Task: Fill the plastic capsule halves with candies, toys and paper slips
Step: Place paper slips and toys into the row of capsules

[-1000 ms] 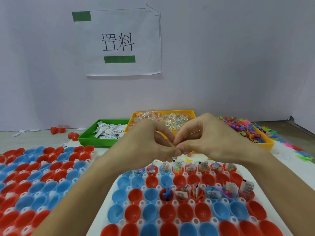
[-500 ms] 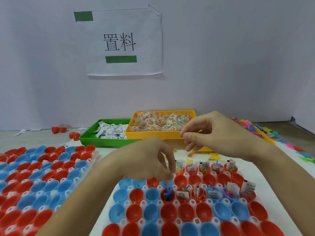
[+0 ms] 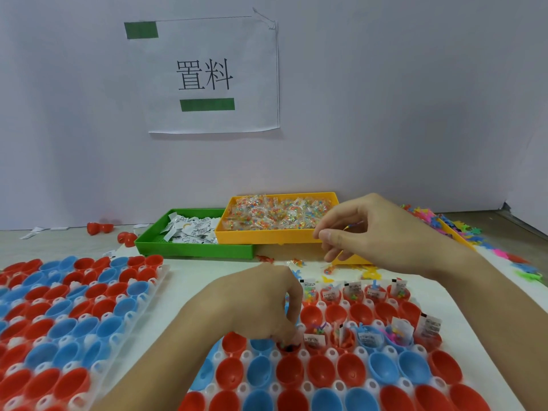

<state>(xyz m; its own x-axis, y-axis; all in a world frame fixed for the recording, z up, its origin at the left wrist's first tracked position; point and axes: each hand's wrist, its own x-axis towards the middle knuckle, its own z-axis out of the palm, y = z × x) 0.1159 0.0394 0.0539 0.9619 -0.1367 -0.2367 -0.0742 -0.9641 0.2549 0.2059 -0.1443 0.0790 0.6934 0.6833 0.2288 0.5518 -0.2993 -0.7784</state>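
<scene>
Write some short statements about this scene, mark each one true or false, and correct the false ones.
1. The green tray holds paper slips. True.
2. The yellow tray holds blue capsule halves. False: it holds small clear packets of coloured candies.
3. The left hand reaches down to a red capsule half in the white holder. True.
4. The right hand lies flat on the table. False: it is raised near the yellow tray, pinching a thin stick-like piece.
5. The paper sign hangs on the wall. True.
</scene>
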